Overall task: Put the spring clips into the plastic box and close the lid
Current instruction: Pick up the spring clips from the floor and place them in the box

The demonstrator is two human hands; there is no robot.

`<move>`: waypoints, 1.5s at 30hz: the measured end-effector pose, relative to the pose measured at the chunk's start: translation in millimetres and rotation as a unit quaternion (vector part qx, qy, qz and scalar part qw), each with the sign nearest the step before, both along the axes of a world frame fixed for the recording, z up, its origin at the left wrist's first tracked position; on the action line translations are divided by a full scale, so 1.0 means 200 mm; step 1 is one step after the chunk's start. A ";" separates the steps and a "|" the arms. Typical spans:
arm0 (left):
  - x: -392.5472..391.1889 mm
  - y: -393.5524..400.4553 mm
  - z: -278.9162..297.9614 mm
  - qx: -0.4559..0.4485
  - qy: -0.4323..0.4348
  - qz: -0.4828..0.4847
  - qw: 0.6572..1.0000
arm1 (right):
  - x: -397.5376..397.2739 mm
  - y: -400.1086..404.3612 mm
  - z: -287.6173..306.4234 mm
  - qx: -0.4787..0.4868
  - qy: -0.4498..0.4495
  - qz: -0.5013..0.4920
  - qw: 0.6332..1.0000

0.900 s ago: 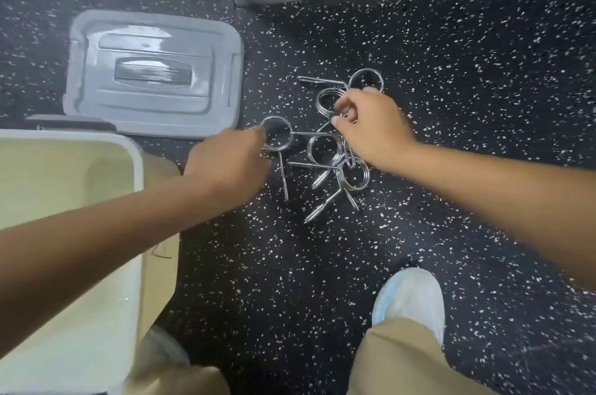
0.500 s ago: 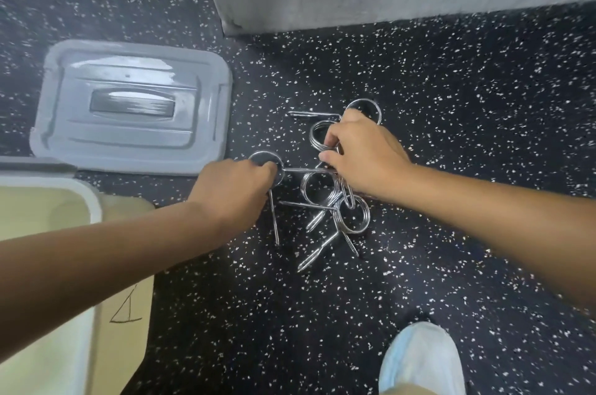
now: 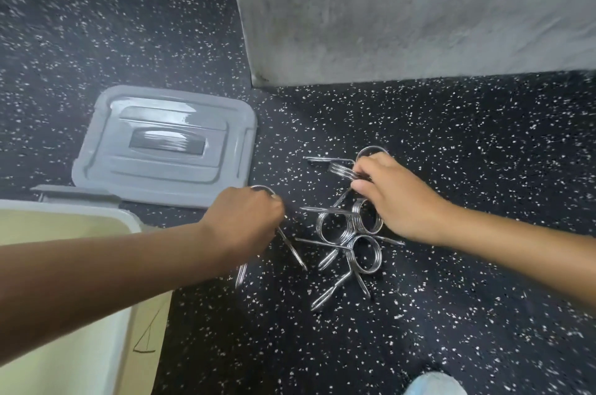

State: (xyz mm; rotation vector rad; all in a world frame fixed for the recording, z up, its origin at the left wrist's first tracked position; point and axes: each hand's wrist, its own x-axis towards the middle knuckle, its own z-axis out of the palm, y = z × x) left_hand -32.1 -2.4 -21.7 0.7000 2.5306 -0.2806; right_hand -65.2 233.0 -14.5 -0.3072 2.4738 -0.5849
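Observation:
Several steel spring clips (image 3: 350,238) lie in a loose heap on the dark speckled floor. My left hand (image 3: 245,220) is closed around one spring clip (image 3: 292,249), whose coil peeks above my knuckles and whose legs stick out below. My right hand (image 3: 396,201) pinches another spring clip (image 3: 343,170) by its coil at the heap's far side. The cream plastic box (image 3: 96,346) stands open at the lower left, partly behind my left forearm. Its grey lid (image 3: 167,143) lies flat on the floor beyond the box.
A grey concrete block or wall base (image 3: 403,7) rises just behind the heap. A pale blue shoe tip (image 3: 435,385) shows at the bottom right. Dark speckled floor (image 3: 483,152) spreads to the right of the clips.
My left hand has closed over its clip and lifted it off the heap toward me. My right hand has raised its clip's coil on edge. The camera has tipped forward.

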 end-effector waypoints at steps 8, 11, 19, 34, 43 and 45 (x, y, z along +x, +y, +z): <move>0.12 -0.07 0.34 0.068 0.030 0.097 0.993 | 0.08 -0.03 0.22 -0.063 0.017 -0.120 0.991; 0.17 -0.11 0.50 0.079 0.026 0.126 0.988 | 0.10 -0.07 0.35 -0.071 -0.015 -0.148 0.986; 0.39 -0.39 0.71 0.118 0.034 0.254 0.959 | 0.18 -0.28 0.52 -0.128 -0.047 -0.213 0.967; 0.81 -0.94 0.42 0.075 0.041 0.466 0.881 | 0.37 -0.51 0.59 -0.154 -0.056 -0.070 0.984; 0.87 -1.02 0.09 0.013 -0.053 0.452 0.891 | 0.35 -0.77 0.59 -0.138 -0.040 0.009 0.990; 0.88 -1.02 0.04 0.011 -0.065 0.458 0.887 | 0.34 -0.85 0.60 -0.140 -0.034 0.027 0.989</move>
